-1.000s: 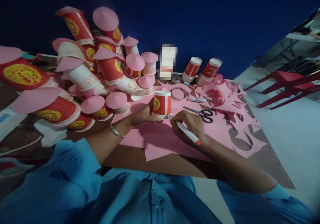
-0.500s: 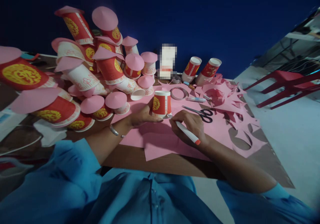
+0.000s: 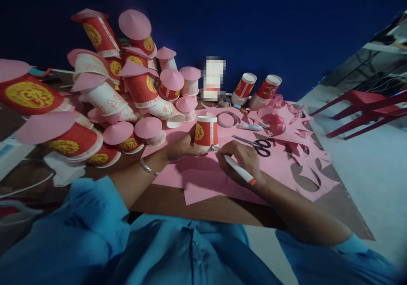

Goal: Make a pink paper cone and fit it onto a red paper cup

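Observation:
A red and white paper cup (image 3: 206,132) with a yellow emblem stands upside down or upright, I cannot tell which, over the pink paper (image 3: 203,174). My left hand (image 3: 182,148) is closed round its left side, the thumb along the lower edge; the other fingers are mostly hidden behind it. Between the fingers of my right hand (image 3: 241,160) is a white marker pen (image 3: 237,169) with a red end. The pen's tip is at the cup's white lower band. Just beyond my right hand, black-handled scissors (image 3: 256,144) lie on the paper.
Cups with pink cone tops (image 3: 140,83) are piled on the left. Two stacks of cups (image 3: 244,88) stand at the back, near a tape roll (image 3: 228,118) and a glue-like tube (image 3: 248,127). Cut paper scraps (image 3: 286,121) lie right. A red stool (image 3: 365,102) stands beyond the table.
The view has shifted very slightly. Both hands keep their hold, and the pen tip stays at the cup's lower band with barely visible movement.

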`<state>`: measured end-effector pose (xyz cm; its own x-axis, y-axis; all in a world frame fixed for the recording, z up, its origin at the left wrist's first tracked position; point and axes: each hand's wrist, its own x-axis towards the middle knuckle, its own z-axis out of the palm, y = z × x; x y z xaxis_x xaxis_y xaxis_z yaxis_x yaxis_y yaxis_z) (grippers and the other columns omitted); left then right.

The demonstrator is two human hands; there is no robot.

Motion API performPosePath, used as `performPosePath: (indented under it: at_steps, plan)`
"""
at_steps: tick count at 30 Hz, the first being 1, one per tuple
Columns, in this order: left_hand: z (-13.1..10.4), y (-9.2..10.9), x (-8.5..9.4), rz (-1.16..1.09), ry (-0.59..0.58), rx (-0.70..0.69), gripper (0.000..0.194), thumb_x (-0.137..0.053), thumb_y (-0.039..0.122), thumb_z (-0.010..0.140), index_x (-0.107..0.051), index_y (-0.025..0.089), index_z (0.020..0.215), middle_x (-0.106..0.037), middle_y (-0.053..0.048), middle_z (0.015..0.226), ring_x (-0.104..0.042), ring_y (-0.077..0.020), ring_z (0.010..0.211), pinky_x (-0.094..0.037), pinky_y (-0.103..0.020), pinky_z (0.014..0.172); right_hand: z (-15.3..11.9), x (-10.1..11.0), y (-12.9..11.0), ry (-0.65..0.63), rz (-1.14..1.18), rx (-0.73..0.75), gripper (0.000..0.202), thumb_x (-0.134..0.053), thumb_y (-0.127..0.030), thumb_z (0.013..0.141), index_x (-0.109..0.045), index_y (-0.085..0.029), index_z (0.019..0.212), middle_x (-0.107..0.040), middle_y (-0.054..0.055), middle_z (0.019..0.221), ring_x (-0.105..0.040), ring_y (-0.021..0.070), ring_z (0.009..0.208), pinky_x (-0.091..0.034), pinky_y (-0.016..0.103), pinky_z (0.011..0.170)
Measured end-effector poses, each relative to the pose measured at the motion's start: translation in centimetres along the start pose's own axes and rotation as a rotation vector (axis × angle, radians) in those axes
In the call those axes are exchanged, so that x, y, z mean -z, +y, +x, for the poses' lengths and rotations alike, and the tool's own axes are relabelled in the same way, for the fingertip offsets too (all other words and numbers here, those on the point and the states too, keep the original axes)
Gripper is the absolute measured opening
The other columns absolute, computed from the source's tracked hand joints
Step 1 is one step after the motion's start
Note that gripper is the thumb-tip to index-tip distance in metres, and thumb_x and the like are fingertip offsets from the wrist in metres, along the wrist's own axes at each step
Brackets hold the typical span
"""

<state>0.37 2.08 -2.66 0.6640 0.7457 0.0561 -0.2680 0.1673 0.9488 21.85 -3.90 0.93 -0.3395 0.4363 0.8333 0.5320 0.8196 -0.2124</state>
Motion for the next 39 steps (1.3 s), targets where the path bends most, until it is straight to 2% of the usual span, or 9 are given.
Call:
performPosePath:
  at_steps: [7,16,22,28,33,39]
  plan:
    - [-0.05,0.3,-0.05,0.035,0.012,0.007,0.097,-0.092,0.024,0.07,-0.044,0.023,0.155,-0.071,-0.016,0.136,-0.069,-0.0337,0.126,-0.053,-0.046,0.106,-0.06,0.04,0.1,-0.023,0.02,-0.001,0.016,-0.066,-0.008,0.09,-0.059,-0.022,0.092,-0.07,-0.002,0.071,-0.068,0.0129,0.059,-0.051,0.023,0.057]
    - [0.01,0.41,-0.2,0.011,0.002,0.018,0.09,-0.093,0.024,0.069,-0.05,0.024,0.148,-0.073,-0.014,0.13,-0.071,-0.0322,0.121,-0.053,-0.045,0.103,0.11,0.06,0.09,-0.001,-0.013,0.008,0.018,-0.066,-0.007,0.09,-0.057,-0.022,0.089,-0.067,-0.003,0.068,-0.063,0.0115,0.054,-0.048,0.023,0.054]
    - [-0.12,0.02,0.07,0.008,0.037,0.049,0.088,-0.093,0.027,0.069,-0.05,0.024,0.145,-0.076,-0.009,0.115,-0.071,-0.0278,0.113,-0.054,-0.043,0.099,0.3,0.34,-0.19,0.009,0.006,0.019,0.018,-0.065,-0.007,0.09,-0.057,-0.023,0.09,-0.068,-0.003,0.068,-0.065,0.0118,0.055,-0.05,0.023,0.054]
    - [-0.01,-0.15,0.13,-0.024,0.018,0.029,0.089,-0.092,0.025,0.07,-0.047,0.025,0.147,-0.074,-0.012,0.126,-0.071,-0.0283,0.116,-0.051,-0.043,0.103,0.19,0.29,-0.38,0.001,0.04,0.044,0.019,-0.067,-0.006,0.089,-0.058,-0.022,0.094,-0.069,-0.002,0.071,-0.066,0.0123,0.057,-0.052,0.023,0.055]
    - [0.02,-0.09,0.1,-0.023,0.011,0.035,0.085,-0.091,0.025,0.071,-0.049,0.024,0.145,-0.075,-0.01,0.123,-0.07,-0.0286,0.116,-0.05,-0.044,0.104,0.04,0.25,-0.25,-0.022,0.046,0.043,0.017,-0.066,-0.008,0.09,-0.057,-0.022,0.094,-0.068,-0.002,0.07,-0.065,0.0122,0.057,-0.051,0.023,0.055]
    - [0.08,-0.03,0.05,-0.063,0.044,-0.001,0.082,-0.093,0.023,0.068,-0.054,0.026,0.139,-0.075,-0.005,0.114,-0.07,-0.0256,0.111,-0.05,-0.042,0.102,0.23,0.57,0.01,0.026,0.042,0.058,0.02,-0.069,-0.013,0.094,-0.06,-0.022,0.108,-0.074,0.002,0.081,-0.071,0.0155,0.068,-0.056,0.025,0.06]
